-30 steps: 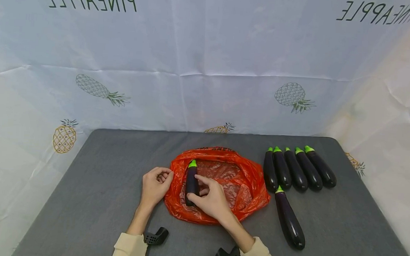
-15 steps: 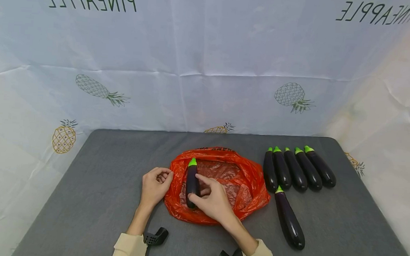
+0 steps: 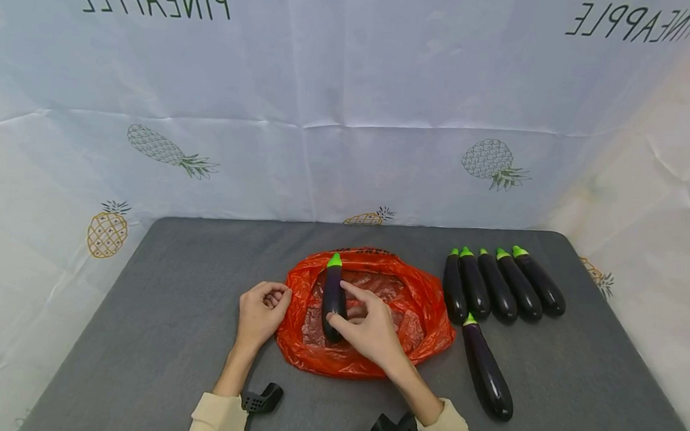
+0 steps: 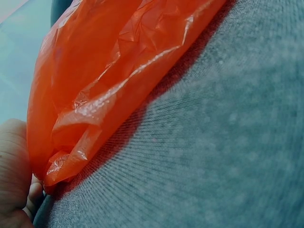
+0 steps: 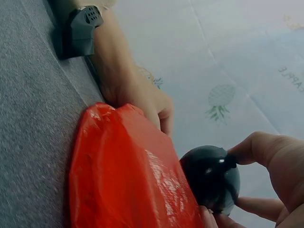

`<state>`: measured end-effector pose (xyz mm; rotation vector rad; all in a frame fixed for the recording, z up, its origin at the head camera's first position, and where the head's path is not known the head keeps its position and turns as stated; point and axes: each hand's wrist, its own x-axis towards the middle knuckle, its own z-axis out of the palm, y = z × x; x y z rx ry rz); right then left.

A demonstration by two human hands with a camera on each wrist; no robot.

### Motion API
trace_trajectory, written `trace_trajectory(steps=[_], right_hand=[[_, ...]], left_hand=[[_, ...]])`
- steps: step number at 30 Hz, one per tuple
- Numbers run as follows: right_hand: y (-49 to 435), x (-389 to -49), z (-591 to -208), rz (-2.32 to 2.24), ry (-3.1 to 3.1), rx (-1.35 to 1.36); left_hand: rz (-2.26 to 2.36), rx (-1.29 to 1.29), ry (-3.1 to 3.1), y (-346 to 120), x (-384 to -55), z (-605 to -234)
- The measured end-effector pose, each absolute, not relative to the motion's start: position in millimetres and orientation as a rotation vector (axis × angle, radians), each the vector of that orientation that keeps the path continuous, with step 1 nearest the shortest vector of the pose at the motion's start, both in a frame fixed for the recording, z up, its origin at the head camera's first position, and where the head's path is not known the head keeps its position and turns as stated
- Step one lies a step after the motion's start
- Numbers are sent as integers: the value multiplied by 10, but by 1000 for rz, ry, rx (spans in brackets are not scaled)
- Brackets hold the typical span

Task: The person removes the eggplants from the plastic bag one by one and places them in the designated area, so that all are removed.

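An eggplant (image 3: 333, 300) with a bright green cap is in my right hand (image 3: 370, 326), its cap pointing toward the back. Thumb and fingers grip its right side and lower end. It overlaps the opening of a red plastic bag (image 3: 426, 346) in the head view. In the right wrist view its round dark end (image 5: 209, 178) shows beside the bag's rim, partly hidden by the bag. My left hand (image 3: 264, 313) pinches the left edge of the bag, fingers curled under. The left wrist view shows the bag's red side (image 4: 104, 95) drawn up beside the thumb.
Several eggplants (image 3: 497, 287) lie side by side on the grey table (image 3: 199, 266), right of the bag. One more eggplant (image 3: 486, 372) lies in front of that row. A white cloth (image 3: 330, 76) with pineapple prints hangs behind the table.
My right hand has moved the eggplant right and slightly toward the back over the bag opening. The left hand and the bag have stayed nearly the same.
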<state>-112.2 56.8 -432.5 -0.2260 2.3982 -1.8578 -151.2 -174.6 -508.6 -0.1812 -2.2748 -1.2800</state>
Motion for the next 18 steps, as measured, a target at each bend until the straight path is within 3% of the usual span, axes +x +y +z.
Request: trace_trajectory(steps=[18], right_hand=[[720,-1118,-4263,-1816,2421,-223]], left_hand=[[-1278,-189,-2278,-1743,-1513,-5071]])
